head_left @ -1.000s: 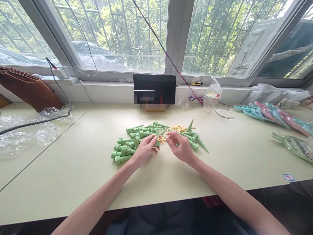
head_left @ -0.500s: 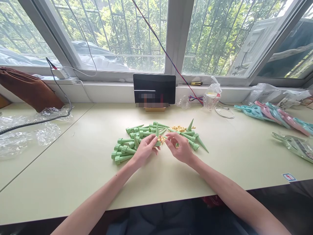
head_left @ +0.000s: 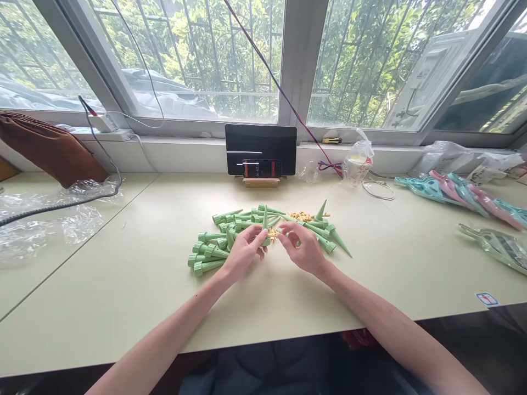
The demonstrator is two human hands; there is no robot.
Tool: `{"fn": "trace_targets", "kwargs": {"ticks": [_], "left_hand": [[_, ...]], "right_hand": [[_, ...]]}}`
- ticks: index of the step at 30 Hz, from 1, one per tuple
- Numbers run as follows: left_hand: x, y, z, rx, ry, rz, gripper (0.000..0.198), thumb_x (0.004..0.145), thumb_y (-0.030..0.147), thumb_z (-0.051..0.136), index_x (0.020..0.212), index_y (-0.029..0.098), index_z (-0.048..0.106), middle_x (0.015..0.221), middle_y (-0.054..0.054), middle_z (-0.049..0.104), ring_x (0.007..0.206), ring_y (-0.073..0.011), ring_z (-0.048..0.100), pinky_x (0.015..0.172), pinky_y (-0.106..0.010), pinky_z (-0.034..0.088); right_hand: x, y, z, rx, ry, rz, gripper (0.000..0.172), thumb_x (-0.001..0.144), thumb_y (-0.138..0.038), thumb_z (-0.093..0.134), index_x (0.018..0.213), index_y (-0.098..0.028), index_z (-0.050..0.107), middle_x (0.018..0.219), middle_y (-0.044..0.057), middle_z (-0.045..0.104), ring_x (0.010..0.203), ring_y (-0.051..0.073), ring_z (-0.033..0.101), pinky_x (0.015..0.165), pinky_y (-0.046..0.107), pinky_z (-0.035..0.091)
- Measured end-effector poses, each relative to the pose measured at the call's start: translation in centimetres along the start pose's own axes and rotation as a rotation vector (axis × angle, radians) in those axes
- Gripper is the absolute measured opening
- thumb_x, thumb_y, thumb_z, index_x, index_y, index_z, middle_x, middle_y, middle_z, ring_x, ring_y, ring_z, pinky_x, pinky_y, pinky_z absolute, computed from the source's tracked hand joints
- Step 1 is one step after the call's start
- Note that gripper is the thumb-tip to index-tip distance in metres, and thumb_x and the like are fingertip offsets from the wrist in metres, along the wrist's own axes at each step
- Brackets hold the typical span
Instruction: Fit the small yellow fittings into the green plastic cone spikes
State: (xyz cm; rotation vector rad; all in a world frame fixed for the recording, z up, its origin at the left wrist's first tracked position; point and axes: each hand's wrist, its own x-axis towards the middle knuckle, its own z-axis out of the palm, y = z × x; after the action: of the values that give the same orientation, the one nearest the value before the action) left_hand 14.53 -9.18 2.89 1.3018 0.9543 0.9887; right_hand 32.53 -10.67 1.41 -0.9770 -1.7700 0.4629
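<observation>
My left hand [head_left: 246, 251] is closed around a green plastic plant watering spike [head_left: 265, 218], its pointed end up. Close by on the right, my right hand [head_left: 302, 248] has thumb and fingers pinched together; what sits between its fingertips is too small to make out. Small yellow plastic pieces [head_left: 272, 235] show in the gap between both hands. Several more green watering spikes [head_left: 209, 250] lie heaped to the left and behind my left hand, and others [head_left: 325, 231] lie beyond my right hand. Behind the right hand is a pile of yellow pieces [head_left: 302, 216].
A black tablet [head_left: 261, 144] with a phone [head_left: 262, 168] in front leans on a small stand by the window. At right lie bagged pink and teal items [head_left: 465, 189] and a coiled white cable [head_left: 377, 190]. A brown pouch [head_left: 49, 151] and clear plastic wrap [head_left: 78, 225] are at left.
</observation>
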Motion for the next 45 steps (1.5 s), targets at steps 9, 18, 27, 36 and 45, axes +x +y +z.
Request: {"fn": "trace_targets", "kwargs": {"ticks": [9,18,27,36,45], "left_hand": [[0.0,0.05,-0.14,-0.086,-0.055,-0.003,0.032,0.084,0.048,0.066,0.083,0.017,0.056,0.083,0.0,0.053,0.064,-0.0113,0.055,0.05,-0.023,0.048],[-0.05,0.14,-0.15,-0.076,-0.066,-0.011,0.03,0.083,0.045,0.067,0.083,0.018,0.055,0.082,-0.001,0.056,0.066,-0.0119,0.055,0.05,-0.022,0.046],[-0.12,0.15,-0.18,-0.039,-0.068,-0.002,0.029,0.083,0.045,0.067,0.087,0.018,0.057,0.08,-0.002,0.058,0.069,-0.0137,0.055,0.052,-0.022,0.047],[-0.17,0.18,-0.09,-0.018,-0.074,0.02,0.029,0.081,0.044,0.069,0.089,0.017,0.062,0.078,-0.003,0.061,0.071,-0.0155,0.059,0.051,-0.022,0.047],[-0.18,-0.02,-0.21,-0.013,-0.084,0.054,0.026,0.084,0.042,0.067,0.09,0.017,0.061,0.078,-0.003,0.06,0.073,-0.0154,0.059,0.054,-0.023,0.049]], "right_hand": [[0.07,0.19,-0.13,0.063,-0.031,0.059,0.017,0.095,-0.035,0.055,0.102,-0.02,0.057,0.091,0.005,0.066,0.049,0.009,0.058,0.047,0.024,0.047],[0.02,0.46,-0.02,0.093,-0.054,0.054,0.017,0.095,-0.037,0.058,0.102,-0.021,0.057,0.095,0.004,0.066,0.05,0.009,0.06,0.046,0.023,0.049],[0.01,0.35,-0.01,0.111,-0.069,0.055,0.02,0.095,-0.039,0.057,0.104,-0.021,0.058,0.098,0.005,0.068,0.051,0.009,0.062,0.047,0.023,0.05],[-0.03,0.38,0.11,0.118,-0.077,0.029,0.019,0.095,-0.039,0.056,0.102,-0.022,0.058,0.097,0.005,0.067,0.05,0.01,0.061,0.047,0.026,0.051],[-0.15,0.51,0.22,0.11,-0.079,0.032,0.018,0.095,-0.039,0.057,0.098,-0.021,0.06,0.096,0.005,0.067,0.048,0.01,0.06,0.047,0.026,0.051]]}}
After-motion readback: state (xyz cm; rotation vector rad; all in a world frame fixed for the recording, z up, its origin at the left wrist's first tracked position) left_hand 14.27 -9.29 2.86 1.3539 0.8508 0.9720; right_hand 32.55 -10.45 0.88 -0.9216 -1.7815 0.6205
